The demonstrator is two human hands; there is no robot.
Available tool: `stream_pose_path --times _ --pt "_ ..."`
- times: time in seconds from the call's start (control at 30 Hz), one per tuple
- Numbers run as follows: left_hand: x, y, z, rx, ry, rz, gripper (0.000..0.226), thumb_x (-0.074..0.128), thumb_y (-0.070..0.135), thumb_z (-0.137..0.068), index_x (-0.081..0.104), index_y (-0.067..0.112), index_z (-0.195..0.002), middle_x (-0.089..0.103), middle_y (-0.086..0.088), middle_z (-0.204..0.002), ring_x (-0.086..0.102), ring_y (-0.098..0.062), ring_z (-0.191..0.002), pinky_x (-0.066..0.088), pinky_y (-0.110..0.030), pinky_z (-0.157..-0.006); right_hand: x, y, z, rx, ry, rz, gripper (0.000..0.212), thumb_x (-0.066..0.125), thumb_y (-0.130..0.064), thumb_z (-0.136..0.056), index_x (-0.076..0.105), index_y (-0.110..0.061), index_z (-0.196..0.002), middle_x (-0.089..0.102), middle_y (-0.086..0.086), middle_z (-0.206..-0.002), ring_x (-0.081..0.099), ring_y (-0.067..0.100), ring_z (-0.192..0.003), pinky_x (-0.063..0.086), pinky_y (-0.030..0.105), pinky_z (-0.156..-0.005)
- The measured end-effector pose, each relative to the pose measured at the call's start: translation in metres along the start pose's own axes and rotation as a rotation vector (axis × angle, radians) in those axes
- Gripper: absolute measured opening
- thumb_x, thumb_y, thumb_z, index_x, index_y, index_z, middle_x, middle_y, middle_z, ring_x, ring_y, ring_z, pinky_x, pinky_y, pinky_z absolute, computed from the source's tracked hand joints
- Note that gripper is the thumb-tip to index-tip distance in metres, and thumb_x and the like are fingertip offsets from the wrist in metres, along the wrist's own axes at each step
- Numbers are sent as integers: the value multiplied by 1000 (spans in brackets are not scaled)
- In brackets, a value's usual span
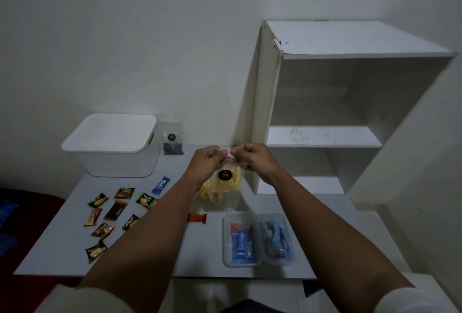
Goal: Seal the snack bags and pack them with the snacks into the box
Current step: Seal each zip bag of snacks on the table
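Note:
A clear snack bag [223, 185] of yellow sticks with a black round label hangs above the table. My left hand [203, 160] and my right hand [257, 160] both pinch its crumpled top edge, close together. A white box [112, 160] with its lid on stands at the back left. Next to it a second clear bag [172, 138] with dark snacks leans upright. Several small wrapped snacks [117, 210] lie scattered on the left of the table, and a blue one [160, 184] and an orange one [197, 218] lie nearer the middle.
Two clear plastic tubs [257, 240] holding blue packets sit at the front right of the grey table [175, 257]. A white open shelf unit [325, 135] stands at the back right against the wall. A dark red surface lies beyond the table's left edge.

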State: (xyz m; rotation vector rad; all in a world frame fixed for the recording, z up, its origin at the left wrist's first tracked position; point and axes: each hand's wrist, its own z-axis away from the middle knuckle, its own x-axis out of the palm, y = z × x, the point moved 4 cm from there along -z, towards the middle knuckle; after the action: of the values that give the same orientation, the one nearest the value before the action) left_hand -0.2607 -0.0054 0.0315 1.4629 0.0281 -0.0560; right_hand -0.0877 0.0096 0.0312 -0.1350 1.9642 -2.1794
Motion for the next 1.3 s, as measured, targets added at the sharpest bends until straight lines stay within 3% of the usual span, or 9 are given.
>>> stream_pose_path --times 0.1,0.3,0.43,0.57,0.63,0.83,0.93,1.0,1.3 --pt "1 0 3 28 0 -80 16 66 20 -98 76 7 -96 77 -9 -91 73 -17 -85 61 -28 -82 4 -2 0 -7 -9 16 13 67 -12 -97 71 1 -98 68 13 -83 65 12 -67 51 21 -63" --pt "-8 -1 7 7 85 -31 21 57 18 -103 73 6 -99 72 -9 -88 68 -12 -78 56 -16 -67 6 -5 -5 -43 36 36 21 74 -18 -92 73 3 -96 70 17 -84 62 25 -77 49 37 -74" --pt "-24 1 2 -13 91 7 20 57 21 -104 72 11 -95 72 -9 -87 67 -18 -83 60 -34 -85 9 -9 -6 -77 48 8 15 75 -18 -92 73 -14 -78 70 5 -71 61 13 -62 49 28 -63" --pt "-40 4 0 -41 123 35 21 56 20 -103 70 9 -90 70 -11 -85 65 -19 -79 58 -37 -87 23 -12 -12 -79 8 -20 28 76 -19 -91 70 -23 -65 67 3 -63 48 24 -67 44 34 -64" --pt "-49 6 0 -34 133 87 24 52 17 -105 67 8 -89 68 -10 -83 64 -16 -76 58 -31 -80 29 -15 -15 -63 12 -30 18 77 -21 -90 73 -19 -72 70 6 -70 52 29 -75 45 41 -71" --pt "-78 13 -9 37 116 14 27 49 17 -107 65 9 -87 65 -6 -82 62 -12 -76 56 -18 -70 46 -17 -21 -27 60 -113 13 73 -15 -93 71 -6 -84 69 6 -69 56 21 -67 43 35 -70" --pt "-88 13 -17 -1 92 86 23 54 16 -104 67 8 -87 68 -7 -80 64 -14 -75 58 -23 -74 57 -19 -25 -34 77 -99 17 73 -20 -93 68 -7 -83 65 2 -65 53 26 -73 43 40 -75" --pt "-95 14 -22 -22 48 93 22 59 20 -102 70 8 -87 72 -7 -80 67 -14 -75 58 -28 -79 65 -25 -26 -52 96 -64 20 72 -21 -94 66 -10 -79 64 4 -68 62 18 -66 47 34 -70" --pt "-132 21 -35 107 -69 -102 22 61 20 -101 72 6 -89 71 -8 -81 66 -13 -75 57 -22 -74 118 -35 -41 -90 136 72 13 72 -15 -94 73 -5 -86 71 6 -73 68 15 -69 56 29 -69"
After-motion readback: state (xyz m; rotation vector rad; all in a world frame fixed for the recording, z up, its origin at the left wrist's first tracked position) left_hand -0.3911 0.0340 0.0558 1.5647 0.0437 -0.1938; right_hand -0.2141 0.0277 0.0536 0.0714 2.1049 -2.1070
